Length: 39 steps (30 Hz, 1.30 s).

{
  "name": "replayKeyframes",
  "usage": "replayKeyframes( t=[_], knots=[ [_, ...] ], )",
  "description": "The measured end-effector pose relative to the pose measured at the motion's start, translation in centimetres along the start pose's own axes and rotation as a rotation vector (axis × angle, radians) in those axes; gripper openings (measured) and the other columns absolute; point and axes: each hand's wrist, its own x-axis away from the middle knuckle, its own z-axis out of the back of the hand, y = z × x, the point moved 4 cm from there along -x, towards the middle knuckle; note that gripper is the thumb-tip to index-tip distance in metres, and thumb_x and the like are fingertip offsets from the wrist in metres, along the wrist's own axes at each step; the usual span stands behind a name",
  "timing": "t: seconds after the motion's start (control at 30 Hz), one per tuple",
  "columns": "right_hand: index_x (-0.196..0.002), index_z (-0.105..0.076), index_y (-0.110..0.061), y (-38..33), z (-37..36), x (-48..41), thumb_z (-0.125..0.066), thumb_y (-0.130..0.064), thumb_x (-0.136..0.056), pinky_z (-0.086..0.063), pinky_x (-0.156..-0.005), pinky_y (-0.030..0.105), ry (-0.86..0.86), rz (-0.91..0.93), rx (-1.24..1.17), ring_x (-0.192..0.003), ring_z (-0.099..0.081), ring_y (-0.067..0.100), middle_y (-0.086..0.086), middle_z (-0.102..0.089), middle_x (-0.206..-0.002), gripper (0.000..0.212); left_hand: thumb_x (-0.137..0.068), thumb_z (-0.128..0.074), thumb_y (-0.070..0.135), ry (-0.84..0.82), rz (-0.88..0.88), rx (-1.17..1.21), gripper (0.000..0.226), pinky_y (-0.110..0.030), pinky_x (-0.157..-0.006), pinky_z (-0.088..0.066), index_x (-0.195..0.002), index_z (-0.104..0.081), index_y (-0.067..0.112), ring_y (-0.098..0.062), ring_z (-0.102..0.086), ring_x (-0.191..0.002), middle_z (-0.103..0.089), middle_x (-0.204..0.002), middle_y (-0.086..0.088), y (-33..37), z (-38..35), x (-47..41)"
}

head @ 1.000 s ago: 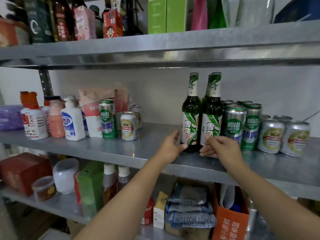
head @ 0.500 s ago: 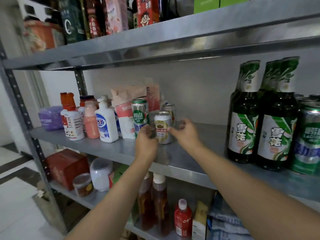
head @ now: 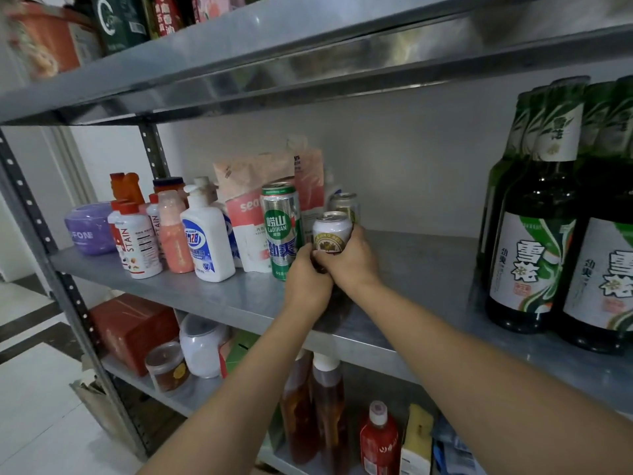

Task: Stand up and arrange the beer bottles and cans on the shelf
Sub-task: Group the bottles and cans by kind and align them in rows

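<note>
A short silver beer can (head: pixel 331 231) stands on the middle metal shelf (head: pixel 421 269). My right hand (head: pixel 352 262) grips it from the right, and my left hand (head: pixel 306 269) wraps its lower left side. A tall green Laoshan can (head: pixel 280 228) stands upright just left of it. Another short can (head: pixel 344 204) stands behind. Dark green beer bottles (head: pixel 534 234) stand upright at the right end of the shelf.
Cleaner bottles (head: pixel 205 238), pink pouches (head: pixel 253 200) and a purple tub (head: pixel 87 228) crowd the shelf's left part. Bare shelf lies between the cans and the bottles. The upper shelf (head: pixel 308 56) hangs close overhead. Jars, boxes and bottles fill the lower shelf (head: pixel 164 395).
Both hands left the bottles at the right, reached left to the cans and closed round the short silver can. The view swung left and moved closer.
</note>
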Motion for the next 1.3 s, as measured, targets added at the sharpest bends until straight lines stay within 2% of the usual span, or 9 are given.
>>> replayKeyframes(
  t=[0.13, 0.3, 0.37, 0.47, 0.6, 0.67, 0.87, 1.1, 1.3],
  knots=[
    [-0.121, -0.051, -0.011, -0.7, 0.9, 0.5, -0.083, -0.027, -0.068, -0.052, -0.083, 0.035, -0.016, 0.001, 0.013, -0.105, -0.064, 0.029, 0.011, -0.066, -0.115, 0.065, -0.081, -0.059, -0.002, 0.000, 0.005, 0.059, 0.035, -0.046, -0.089, -0.052, -0.114, -0.060, 0.008, -0.029, -0.065, -0.099, -0.070, -0.104, -0.012, 0.5, 0.2, 0.3],
    [-0.117, -0.053, -0.018, -1.0, 3.6, 2.5, -0.084, -0.032, -0.065, -0.048, -0.069, 0.026, -0.044, 0.013, 0.021, -0.096, -0.065, 0.022, 0.004, -0.067, -0.109, 0.062, -0.077, -0.066, -0.001, -0.067, 0.007, 0.099, 0.049, -0.045, -0.092, -0.053, -0.124, -0.055, 0.007, -0.027, -0.065, -0.102, -0.069, -0.109, -0.012, 1.6, -0.1, 2.4],
    [-0.113, -0.054, -0.021, -1.1, 5.2, 3.8, -0.086, -0.034, -0.062, -0.053, -0.064, 0.025, -0.049, 0.014, -0.006, -0.089, -0.066, 0.019, 0.001, -0.068, -0.105, 0.061, -0.076, -0.071, 0.004, -0.116, 0.007, 0.089, 0.052, -0.032, -0.084, -0.056, -0.125, -0.053, 0.008, -0.022, -0.066, -0.097, -0.069, -0.107, -0.009, 2.0, -0.2, 3.2],
    [-0.109, -0.053, -0.022, -1.7, 7.4, 5.2, -0.086, -0.035, -0.061, -0.057, -0.076, 0.033, -0.054, 0.025, -0.045, -0.090, -0.066, 0.017, -0.001, -0.068, -0.103, 0.060, -0.074, -0.075, 0.012, -0.136, -0.039, 0.048, 0.046, -0.007, -0.060, -0.047, -0.117, -0.057, 0.009, -0.006, -0.063, -0.080, -0.067, -0.091, 0.004, 3.3, 0.1, 4.3],
    [-0.107, -0.053, -0.021, -1.9, 11.6, 8.1, -0.087, -0.031, -0.062, -0.056, -0.080, 0.036, -0.064, 0.027, -0.067, -0.093, -0.065, 0.018, 0.000, -0.067, -0.104, 0.057, -0.070, -0.077, 0.018, -0.143, -0.095, 0.048, 0.035, -0.023, -0.069, -0.053, -0.102, -0.061, 0.018, -0.008, -0.066, -0.080, -0.069, -0.087, 0.004, 5.8, -0.7, 7.7],
    [-0.107, -0.052, -0.021, -2.2, 14.2, 9.8, -0.087, -0.030, -0.063, -0.057, -0.076, 0.033, -0.061, 0.046, -0.056, -0.092, -0.065, 0.016, 0.000, -0.066, -0.102, 0.056, -0.068, -0.077, 0.017, -0.124, -0.122, 0.088, 0.030, -0.011, -0.057, -0.047, -0.091, -0.059, 0.027, 0.005, -0.063, -0.069, -0.067, -0.079, 0.011, 7.4, -1.2, 9.9],
    [-0.111, -0.053, -0.019, -2.8, 22.5, 14.1, -0.086, -0.035, -0.063, -0.057, -0.083, 0.041, 0.003, 0.058, -0.001, -0.093, -0.065, 0.018, -0.001, -0.066, -0.102, 0.060, -0.066, -0.080, 0.017, -0.177, -0.207, 0.199, 0.040, -0.004, -0.051, -0.042, -0.103, -0.063, 0.016, 0.013, -0.063, -0.067, -0.067, -0.078, 0.014, 12.9, -4.1, 15.4],
    [-0.109, -0.052, -0.025, -0.3, 31.9, 17.0, -0.085, -0.039, -0.063, -0.056, -0.079, 0.033, 0.078, 0.044, 0.072, -0.089, -0.066, 0.012, -0.006, -0.067, -0.099, 0.058, -0.050, -0.073, 0.041, -0.317, -0.254, 0.240, 0.057, -0.006, -0.050, -0.041, -0.104, -0.064, 0.026, 0.007, -0.064, -0.070, -0.071, -0.084, 0.011, 18.3, -9.6, 20.5],
    [-0.112, -0.047, -0.023, 3.2, 39.1, 18.7, -0.082, -0.043, -0.067, -0.045, -0.066, 0.024, 0.308, -0.009, 0.279, -0.085, -0.056, 0.010, -0.011, -0.055, -0.093, 0.060, -0.058, -0.062, 0.041, -0.353, -0.283, 0.219, 0.040, -0.016, -0.054, -0.046, -0.098, -0.058, 0.037, 0.003, -0.062, -0.070, -0.065, -0.076, 0.020, 22.5, -17.0, 23.8]
  ],
)
